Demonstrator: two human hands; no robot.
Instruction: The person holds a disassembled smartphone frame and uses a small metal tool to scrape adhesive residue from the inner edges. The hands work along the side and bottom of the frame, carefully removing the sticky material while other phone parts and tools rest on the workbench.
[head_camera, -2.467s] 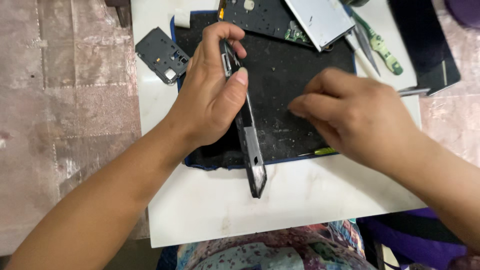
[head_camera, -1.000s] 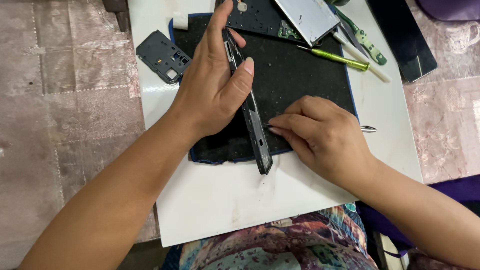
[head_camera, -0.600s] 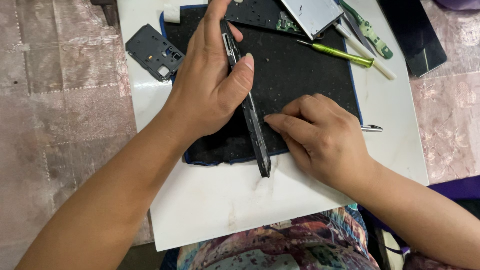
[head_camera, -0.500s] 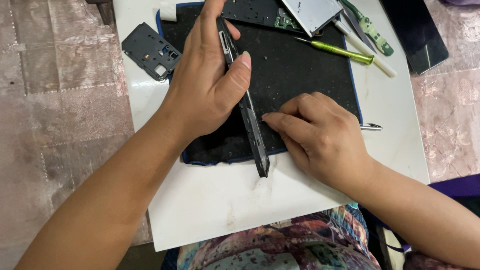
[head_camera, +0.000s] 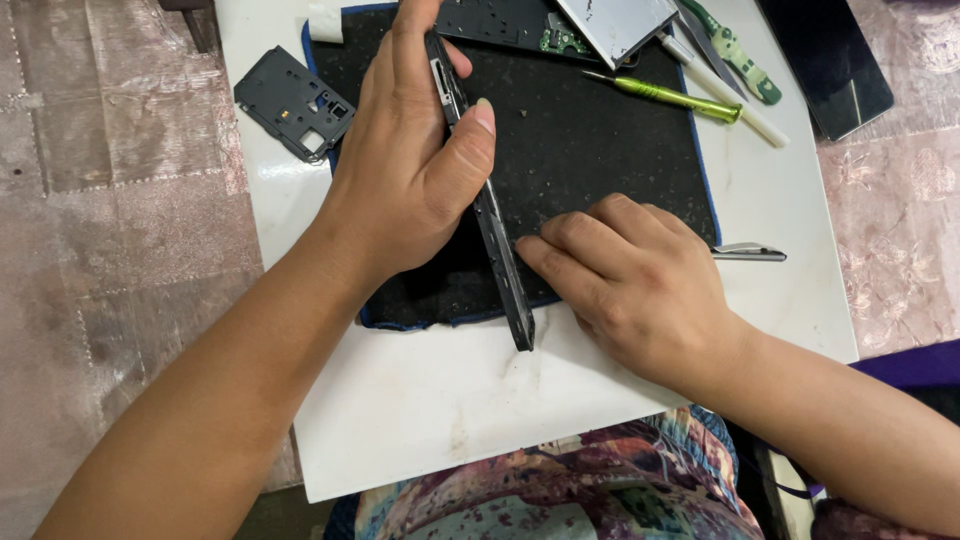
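Observation:
My left hand (head_camera: 410, 190) grips a dark phone body (head_camera: 505, 285) that stands on its long edge across a black work mat (head_camera: 600, 150); my thumb presses its near side. The phone's lower end rests on the white board (head_camera: 420, 400) just past the mat's front edge. My right hand (head_camera: 630, 280) lies on the mat to the right of the phone, fingertips against its side. A thin silver metal tool (head_camera: 750, 252) sticks out to the right from under that hand; its tip is hidden.
A black plastic inner cover (head_camera: 292, 105) lies left of the mat. At the back are a green screwdriver (head_camera: 670, 97), a white stick (head_camera: 745, 112), a green-handled tool (head_camera: 740, 55), a silver panel (head_camera: 615, 25), a circuit part (head_camera: 500, 20) and a dark glass panel (head_camera: 825, 60).
My right hand has come down the mat and closed in until its fingertips meet the phone's side. The left hand keeps the phone on edge; over the last second little has shifted.

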